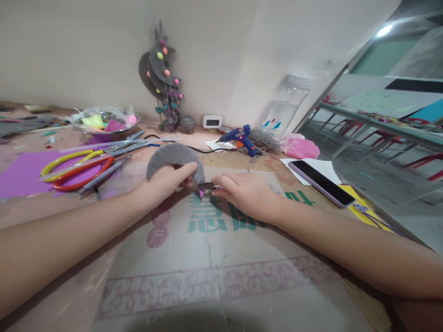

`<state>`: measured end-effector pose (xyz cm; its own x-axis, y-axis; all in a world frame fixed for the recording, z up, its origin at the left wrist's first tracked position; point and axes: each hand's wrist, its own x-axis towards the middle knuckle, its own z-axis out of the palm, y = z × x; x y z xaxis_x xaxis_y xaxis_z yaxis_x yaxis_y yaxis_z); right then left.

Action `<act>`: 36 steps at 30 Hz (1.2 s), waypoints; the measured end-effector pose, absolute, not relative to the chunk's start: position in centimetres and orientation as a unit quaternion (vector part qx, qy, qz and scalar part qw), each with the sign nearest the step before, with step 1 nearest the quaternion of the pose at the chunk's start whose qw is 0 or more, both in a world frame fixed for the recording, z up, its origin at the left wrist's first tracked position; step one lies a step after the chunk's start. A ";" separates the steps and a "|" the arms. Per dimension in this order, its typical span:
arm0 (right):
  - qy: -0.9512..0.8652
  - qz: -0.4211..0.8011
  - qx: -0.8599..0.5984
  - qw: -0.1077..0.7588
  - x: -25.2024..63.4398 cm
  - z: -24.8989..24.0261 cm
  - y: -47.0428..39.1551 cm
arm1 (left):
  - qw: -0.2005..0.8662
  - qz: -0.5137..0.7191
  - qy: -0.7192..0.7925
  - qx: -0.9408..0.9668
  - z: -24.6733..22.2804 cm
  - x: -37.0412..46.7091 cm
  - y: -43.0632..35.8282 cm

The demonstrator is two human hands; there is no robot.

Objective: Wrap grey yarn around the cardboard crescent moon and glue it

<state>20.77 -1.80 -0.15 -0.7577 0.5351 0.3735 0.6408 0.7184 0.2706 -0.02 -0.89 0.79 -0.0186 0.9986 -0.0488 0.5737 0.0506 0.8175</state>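
Observation:
My left hand (169, 180) is closed around a crescent wrapped in grey yarn (173, 153), its thumb pressed along the inner curve. My right hand (244, 193) pinches a small dark grey piece (208, 186) at the crescent's lower right tip. Just below that tip shows a small purple point (201, 194); I cannot make out how it is attached. Both hands are above a cardboard sheet (214, 276) with printed characters.
Scissors with yellow and red handles (83, 173) lie on purple sheet (17, 173) at left, near a bowl (105, 127). Behind stand a decorated crescent (159, 69), a timer (212, 121), a blue glue gun (240, 138), grey yarn (265, 140) and a bottle (284, 106). A phone (321, 183) lies at right.

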 end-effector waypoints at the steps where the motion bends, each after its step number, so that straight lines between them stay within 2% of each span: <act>1: -0.917 -0.206 -0.315 0.132 20.8 -0.1 -1.8 | 0.335 0.316 0.641 0.614 0.9 0.0 -0.9; 23: -0.895 -0.330 -0.289 0.083 20.5 0.3 -2.8 | 0.344 0.376 0.583 0.633 -1.0 -0.3 0.1; 27: -0.906 -0.280 -0.300 0.102 20.4 0.1 -2.5 | 0.339 0.374 0.601 0.620 -0.8 -0.3 0.0; 33: -0.883 -0.108 -0.392 0.234 20.7 0.4 -1.8 | 0.340 0.392 0.594 0.615 -1.0 -0.3 0.0; 36: -0.885 -0.094 -0.397 0.224 21.0 0.6 -1.7 | 0.346 0.388 0.601 0.607 -1.1 -0.4 0.1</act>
